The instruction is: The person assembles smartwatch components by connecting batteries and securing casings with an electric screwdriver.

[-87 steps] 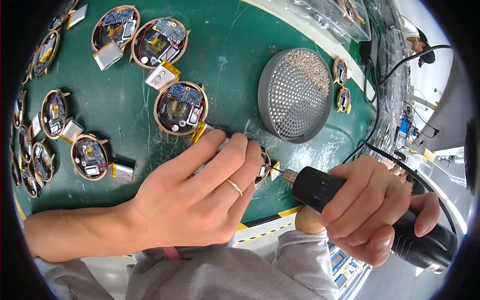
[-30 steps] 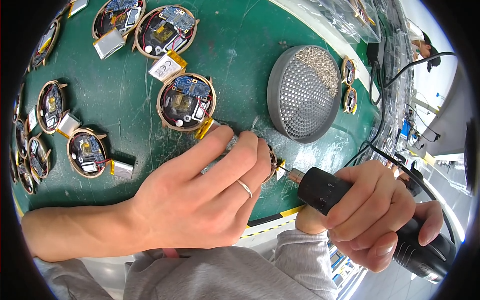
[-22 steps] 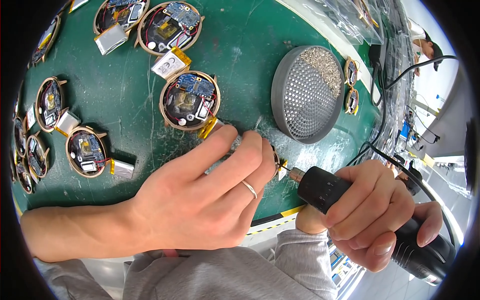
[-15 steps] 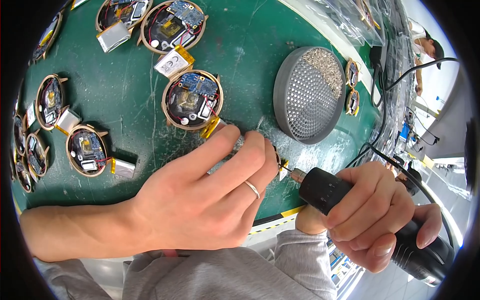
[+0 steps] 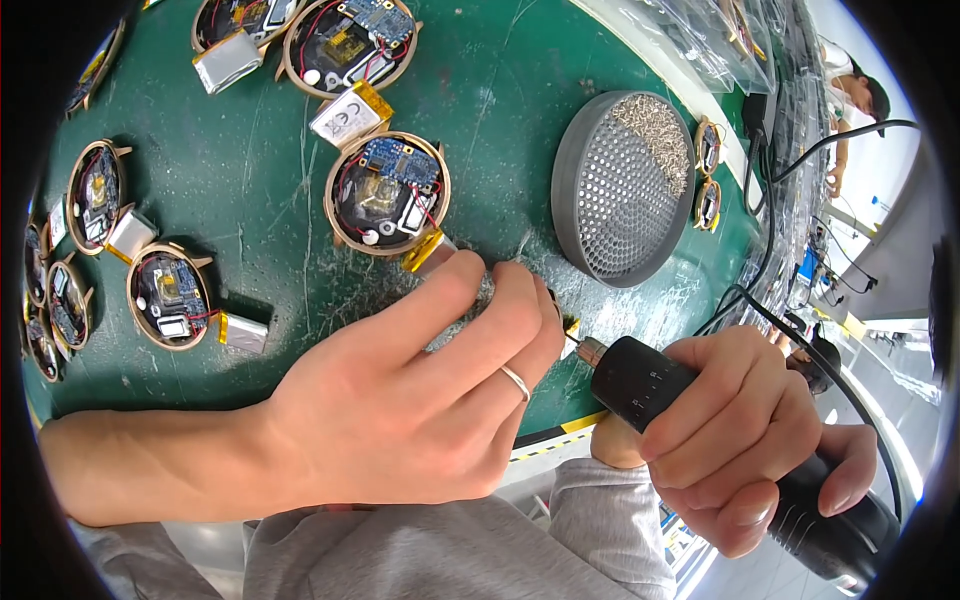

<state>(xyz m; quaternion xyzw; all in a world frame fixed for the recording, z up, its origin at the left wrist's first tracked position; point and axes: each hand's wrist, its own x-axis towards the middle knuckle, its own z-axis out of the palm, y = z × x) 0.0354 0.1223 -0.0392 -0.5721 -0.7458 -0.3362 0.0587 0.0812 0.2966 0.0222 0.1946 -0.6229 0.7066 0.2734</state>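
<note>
My right hand point(image 5: 740, 430) is wrapped round a black corded electric screwdriver point(image 5: 640, 382), its thin bit angled up and left toward the fingertips of my left hand point(image 5: 420, 390). The left hand wears a ring, and its fingers are curled on something mostly hidden behind them. Only a dark edge and a small yellow and white flap point(image 5: 572, 330) show there, close to the bit. Just beyond the left fingers lies an open round watch case point(image 5: 390, 200) with a blue circuit board, red wires and a silver battery with yellow tape point(image 5: 432, 252) beside it.
A round grey perforated tray point(image 5: 585, 200) with many tiny screws point(image 5: 650, 130) stands at the right on the green work mat point(image 5: 480, 150). More open watch cases point(image 5: 170, 298) with batteries lie left and far. A black cable point(image 5: 850, 375) curves past my right hand. Another person point(image 5: 850, 100) is at far right.
The screwdriver and right hand have shifted slightly left, and its grip has turned a little. The left fingers have moved slightly right. The view has shifted a little.
</note>
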